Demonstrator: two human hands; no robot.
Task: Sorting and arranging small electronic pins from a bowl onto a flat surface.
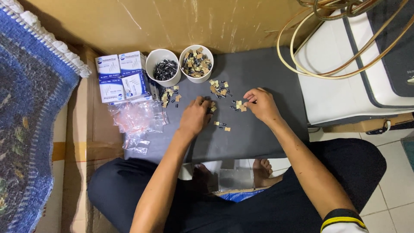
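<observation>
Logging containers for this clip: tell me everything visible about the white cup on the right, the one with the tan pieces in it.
The right-hand white cup is round, plain and looks like plastic or paper. It stands upright at the far edge of the dark grey mat, seen from above, its rim touching or nearly touching the other white cup on its left. It is heaped nearly to the rim with small black parts attached to tan tape pieces. More of these lie scattered on the mat just in front. Neither hand touches it.
</observation>
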